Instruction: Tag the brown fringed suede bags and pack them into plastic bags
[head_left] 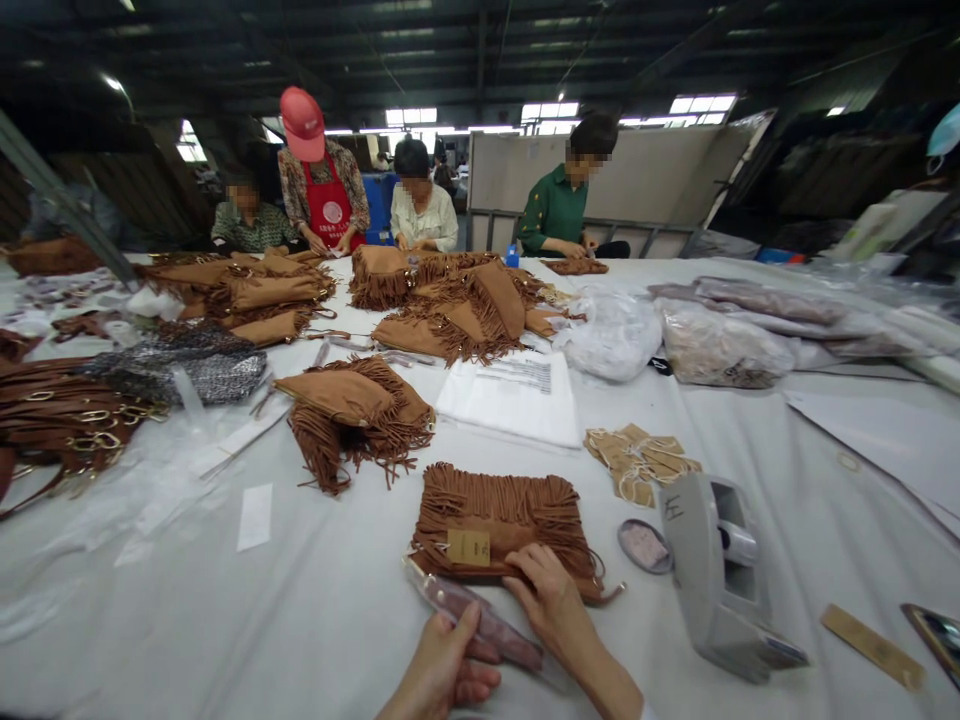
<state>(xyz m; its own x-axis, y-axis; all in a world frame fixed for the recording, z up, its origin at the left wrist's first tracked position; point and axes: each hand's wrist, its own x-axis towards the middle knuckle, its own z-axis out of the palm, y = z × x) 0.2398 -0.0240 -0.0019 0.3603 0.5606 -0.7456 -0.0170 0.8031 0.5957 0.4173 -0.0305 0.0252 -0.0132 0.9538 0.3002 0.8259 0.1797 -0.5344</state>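
A brown fringed bag (495,505) lies flat on the table in front of me. A tan hang tag (469,547) rests on its front. My left hand (450,665) grips a clear plastic sleeve (487,625) with something brownish inside, thumb on top. The sleeve slants across the bag's lower left corner. At the bag's near edge, my right hand (551,605) has its fingers over the top and its thumb by the edge. More fringed bags (360,400) are piled just beyond, left of a stack of white printed plastic bags (514,395).
To the right stand a grey tape dispenser (712,580), a small round dish (645,546) and tan tags with strings (641,460). A phone (934,640) lies at the right edge. Brown straps with metal rings (75,420) fill the left. Several co-workers are across the table.
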